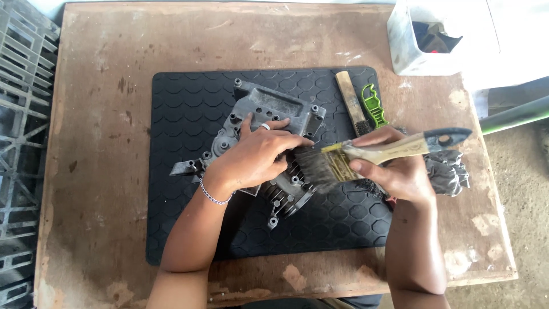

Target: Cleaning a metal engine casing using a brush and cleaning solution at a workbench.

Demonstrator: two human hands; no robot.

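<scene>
- While it lies on the black rubber mat [189,109], the grey metal engine casing [269,114] sits near the mat's middle, its round finned end toward the mat's near edge.
- The left hand [254,157] lies flat over the casing's middle, fingers spread and pressing on it, not curled around it; a ring shows on one finger and a thin bracelet [213,196] circles the wrist.
- The right hand [394,169], over the mat's right edge, is closed around the handle of a paintbrush [366,154].
- The brush's dark bristles touch the casing's right side, just beside the left hand's fingertips.
- A wooden-handled wire brush [350,100] lies at the mat's right edge, and a green plastic tool [374,106] lies just beside it.
- A crumpled grey rag [449,171] lies off the mat's right edge, partly behind the right hand.
- A white plastic tub [417,43] stands beyond the mat's far right corner.
- The mat rests on a worn wooden counter [97,143].
</scene>
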